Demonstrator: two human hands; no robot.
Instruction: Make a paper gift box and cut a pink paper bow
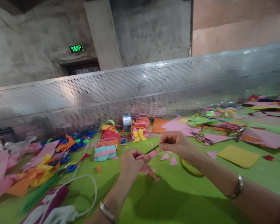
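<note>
My left hand [132,163] is closed, pinching a small folded pink paper piece [147,168] just above the green table [172,199]. My right hand [176,143] hovers a little to the right and farther away, its fingers curled together; what they hold, if anything, is too small to see. Small pink paper triangles [169,158] lie on the table between and under the hands. Both wrists wear a silver bangle.
Small paper gift boxes [105,151] with bows stand behind the hands. Heaps of pink, orange and yellow paper lie at left [18,174] and right [266,138]. A yellow sheet [239,156], scissors [202,137], blue tape rings [71,168], a white cable [88,193] and a perforated metal screen [154,87] surround the work area.
</note>
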